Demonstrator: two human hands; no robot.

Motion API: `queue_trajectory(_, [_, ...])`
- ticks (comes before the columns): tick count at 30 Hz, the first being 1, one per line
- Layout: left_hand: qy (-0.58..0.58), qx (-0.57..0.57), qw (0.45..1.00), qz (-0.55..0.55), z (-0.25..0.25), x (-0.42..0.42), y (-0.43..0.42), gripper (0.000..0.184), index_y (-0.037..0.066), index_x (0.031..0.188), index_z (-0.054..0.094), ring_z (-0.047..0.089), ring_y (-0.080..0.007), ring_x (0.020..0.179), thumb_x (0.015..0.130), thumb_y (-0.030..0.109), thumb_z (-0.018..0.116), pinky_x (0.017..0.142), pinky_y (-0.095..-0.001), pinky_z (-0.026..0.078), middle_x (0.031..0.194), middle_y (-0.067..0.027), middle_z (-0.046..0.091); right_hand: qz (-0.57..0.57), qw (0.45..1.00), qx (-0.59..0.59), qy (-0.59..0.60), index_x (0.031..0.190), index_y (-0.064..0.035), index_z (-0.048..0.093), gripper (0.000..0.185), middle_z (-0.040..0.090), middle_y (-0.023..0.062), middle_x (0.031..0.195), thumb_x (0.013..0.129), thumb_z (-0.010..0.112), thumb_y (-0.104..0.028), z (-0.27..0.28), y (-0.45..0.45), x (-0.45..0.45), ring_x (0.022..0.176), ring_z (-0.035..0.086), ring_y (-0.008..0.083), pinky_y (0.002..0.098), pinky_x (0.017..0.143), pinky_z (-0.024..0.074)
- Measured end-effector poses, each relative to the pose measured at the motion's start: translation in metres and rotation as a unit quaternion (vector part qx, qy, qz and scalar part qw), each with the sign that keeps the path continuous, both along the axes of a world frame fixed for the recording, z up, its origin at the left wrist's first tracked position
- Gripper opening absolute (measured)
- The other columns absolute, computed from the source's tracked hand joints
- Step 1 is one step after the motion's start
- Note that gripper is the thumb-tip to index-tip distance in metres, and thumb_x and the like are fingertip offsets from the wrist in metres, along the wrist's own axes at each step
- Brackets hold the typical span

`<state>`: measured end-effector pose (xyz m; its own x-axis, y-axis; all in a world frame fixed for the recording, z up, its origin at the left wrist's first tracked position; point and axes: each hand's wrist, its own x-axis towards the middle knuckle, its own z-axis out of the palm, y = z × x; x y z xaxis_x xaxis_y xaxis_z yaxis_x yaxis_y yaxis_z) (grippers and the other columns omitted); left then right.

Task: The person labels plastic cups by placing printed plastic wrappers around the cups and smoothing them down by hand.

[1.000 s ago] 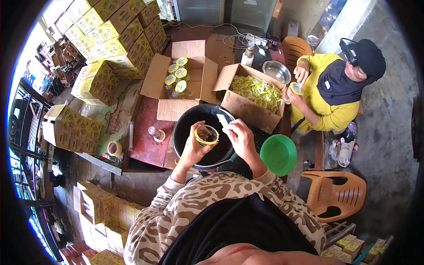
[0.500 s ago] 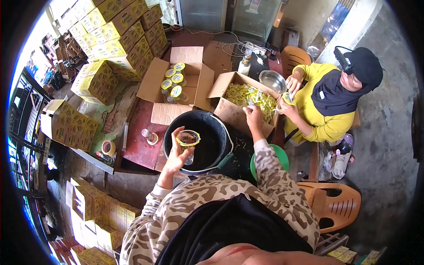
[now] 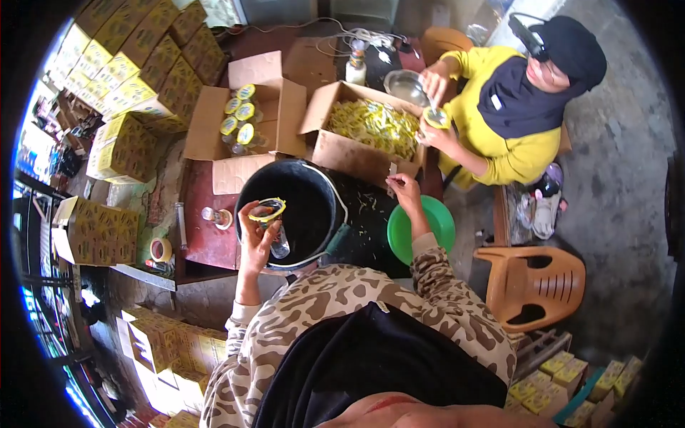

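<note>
My left hand is closed round a clear cup with a yellow-edged top, tilted over the black bucket. Between the fingertips of my right hand is a small thin pale strip; its exact kind is too small to tell. That hand is above the table, between the cardboard box of yellow scraps and a green basin. Left of the bucket lies a small clear glass. Several yellow-topped cups stand in an open carton.
Across the table, a co-worker in yellow holds another yellow-topped cup. A metal bowl and a bottle stand nearby. Stacked yellow cartons rise at left. A tape roll sits left; an orange chair stands right.
My view has shifted, so the table appears farther left and higher. My right hand has drawn back from the scrap box towards me. The cup in my left hand is tilted more.
</note>
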<state>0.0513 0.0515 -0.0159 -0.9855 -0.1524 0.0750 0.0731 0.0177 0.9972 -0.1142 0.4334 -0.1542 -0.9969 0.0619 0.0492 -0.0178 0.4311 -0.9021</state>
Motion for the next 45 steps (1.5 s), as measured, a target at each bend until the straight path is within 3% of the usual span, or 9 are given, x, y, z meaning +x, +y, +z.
queue_trajectory(6, [-0.009,-0.030,0.999,0.012,-0.028,-0.012,-0.001,0.059,0.006,0.135,0.035,0.065,-0.0188,0.100,0.091,0.008,0.073,0.077,-0.0277,0.056,0.125,-0.0155,0.055,-0.096,0.994,0.046,-0.023,0.094,-0.0006,0.073,0.019,0.072,0.0126,0.081,0.085,0.078,-0.017,-0.046,0.076,0.085,0.073,0.068,0.0207,0.0333,0.071,0.0534])
queue_trajectory(9, [0.006,-0.124,0.992,0.033,-0.035,-0.016,0.000,0.056,0.004,0.132,0.040,0.065,-0.0213,0.101,0.089,0.009,0.075,0.081,-0.0309,0.056,0.122,-0.0175,0.059,-0.128,0.983,0.048,-0.124,0.091,-0.0030,0.074,0.017,0.073,0.0151,0.094,0.081,0.080,-0.016,-0.069,0.091,0.115,0.084,0.069,0.0242,0.0355,0.077,0.0534])
queue_trajectory(11, [-0.018,-0.170,0.984,0.053,-0.032,-0.017,0.003,0.053,0.003,0.129,0.043,0.066,-0.0232,0.102,0.088,0.009,0.076,0.085,-0.0336,0.055,0.119,-0.0189,0.062,-0.138,0.963,0.230,0.005,0.090,-0.0047,0.075,0.016,0.072,0.0145,0.097,0.078,0.081,-0.013,-0.075,0.091,0.124,0.090,0.069,0.0255,0.0348,0.080,0.0535])
queue_trajectory(14, [-0.017,-0.195,0.979,0.064,-0.040,-0.014,0.004,0.053,0.002,0.128,0.044,0.066,-0.0233,0.102,0.087,0.009,0.077,0.087,-0.0342,0.054,0.118,-0.0187,0.063,-0.133,0.960,0.245,0.031,0.085,-0.0065,0.075,0.015,0.069,0.0145,0.093,0.073,0.083,-0.010,-0.057,0.071,0.119,0.089,0.066,0.0301,0.0384,0.079,0.0524])
queue_trajectory(20, [-0.034,-0.168,0.981,0.086,-0.057,-0.010,-0.004,0.056,0.003,0.128,0.044,0.067,-0.0251,0.099,0.086,0.012,0.079,0.086,-0.0350,0.054,0.118,-0.0194,0.064,-0.074,0.993,0.083,0.048,0.082,-0.0047,0.071,0.010,0.063,0.0144,0.083,0.076,0.078,-0.005,-0.040,0.002,0.087,0.080,0.063,0.0338,0.0447,0.073,0.0502])
queue_trajectory(26, [-0.007,-0.229,0.968,0.099,-0.049,0.007,-0.001,0.055,0.001,0.127,0.045,0.065,-0.0277,0.105,0.085,0.010,0.079,0.092,-0.0376,0.051,0.118,-0.0189,0.062,0.012,0.990,0.132,0.058,0.083,-0.0042,0.072,0.009,0.063,0.0175,0.083,0.081,0.066,0.002,-0.079,-0.045,0.057,0.080,0.063,0.0369,0.0450,0.071,0.0501])
queue_trajectory(30, [0.005,-0.263,0.952,0.159,-0.060,0.020,-0.004,0.053,0.001,0.127,0.046,0.061,-0.0305,0.109,0.085,0.010,0.078,0.096,-0.0396,0.048,0.122,-0.0192,0.056,-0.019,0.984,0.175,0.037,0.088,-0.0027,0.072,0.014,0.063,0.0204,0.091,0.084,0.060,0.000,-0.097,-0.061,0.036,0.089,0.064,0.0356,0.0451,0.081,0.0522])
queue_trajectory(35, [0.008,-0.344,0.923,0.173,-0.064,0.023,-0.002,0.051,0.003,0.127,0.047,0.061,-0.0304,0.108,0.086,0.013,0.077,0.096,-0.0418,0.046,0.124,-0.0154,0.056,-0.006,0.978,0.206,0.020,0.129,0.0019,0.056,0.036,0.057,0.0287,0.131,0.095,0.051,-0.009,-0.119,-0.073,0.017,0.123,0.054,0.0435,0.0502,0.103,0.0438])
queue_trajectory(45, [0.006,-0.372,0.912,0.173,-0.057,0.023,0.001,0.055,0.004,0.129,0.048,0.060,-0.0361,0.110,0.085,0.018,0.078,0.095,-0.0436,0.048,0.121,-0.0195,0.057,0.074,0.918,0.390,-0.022,0.124,-0.0055,0.060,0.039,0.057,0.0177,0.118,0.085,0.060,-0.005,-0.108,-0.078,0.025,0.116,0.053,0.0372,0.0449,0.096,0.0478])
